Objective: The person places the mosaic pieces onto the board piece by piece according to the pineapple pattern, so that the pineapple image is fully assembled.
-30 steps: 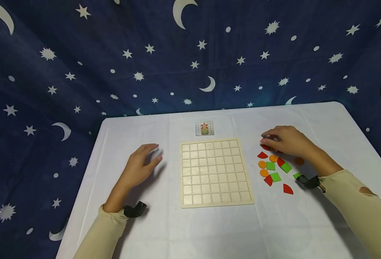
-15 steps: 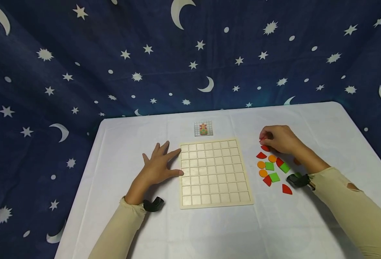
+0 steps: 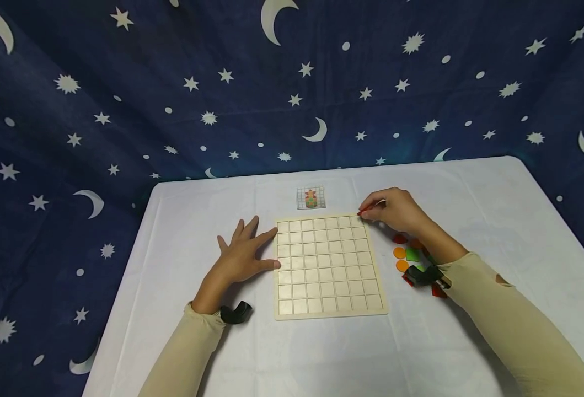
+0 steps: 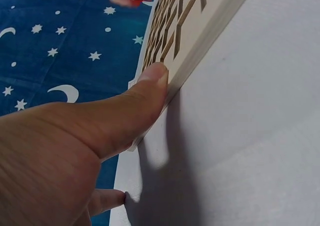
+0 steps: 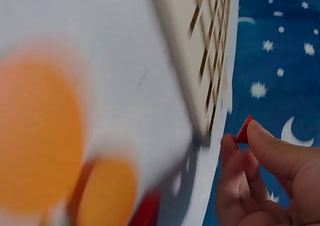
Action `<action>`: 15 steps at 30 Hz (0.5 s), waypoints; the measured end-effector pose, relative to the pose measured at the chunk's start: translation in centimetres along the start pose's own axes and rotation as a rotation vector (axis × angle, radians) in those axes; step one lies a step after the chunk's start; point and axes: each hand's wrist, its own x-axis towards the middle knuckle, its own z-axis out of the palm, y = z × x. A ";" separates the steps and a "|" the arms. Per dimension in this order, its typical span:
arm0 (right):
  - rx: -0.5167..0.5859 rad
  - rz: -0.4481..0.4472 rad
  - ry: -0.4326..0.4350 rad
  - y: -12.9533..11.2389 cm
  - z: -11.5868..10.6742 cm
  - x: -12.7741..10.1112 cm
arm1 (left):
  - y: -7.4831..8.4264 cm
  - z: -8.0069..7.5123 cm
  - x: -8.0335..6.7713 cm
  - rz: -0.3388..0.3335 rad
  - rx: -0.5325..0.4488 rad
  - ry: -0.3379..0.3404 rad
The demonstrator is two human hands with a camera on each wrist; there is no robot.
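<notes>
A square wooden board point(image 3: 331, 317) with a grid of shallow cells lies on the white table. My left hand point(image 3: 239, 256) is spread at its left side, thumb and index finger touching the edge; the left wrist view shows the thumb point(image 4: 145, 93) against the rim. Between thumb and fingertips my right hand point(image 3: 393, 209) pinches a small red piece point(image 5: 243, 130), at the board's far right corner. Only part of that piece shows. Behind the board lies a small card point(image 3: 311, 197) printed with a coloured figure on a grid.
Right of the board, under my right forearm, lie loose flat pieces: orange discs point(image 3: 399, 252), green squares point(image 3: 412, 255) and red quarter-circles point(image 3: 438, 290), some hidden by the wrist camera point(image 3: 423, 274). A dark blue curtain point(image 3: 252, 94) with moons and stars hangs behind the table.
My left hand has moved right to the board's left edge and spread its fingers. My right hand has picked up a red piece from the pile and carried it left to the board's corner.
</notes>
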 end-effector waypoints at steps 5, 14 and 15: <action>0.134 0.025 -0.113 -2.5 2.5 1.0 | -0.1 0.2 -0.1 -0.003 0.001 0.001; 0.168 -0.029 -0.186 -5.3 5.3 2.1 | -0.1 0.2 -0.1 -0.005 0.015 0.005; 0.159 -0.030 -0.191 -5.5 5.5 2.2 | -0.1 0.2 0.0 -0.004 0.019 0.005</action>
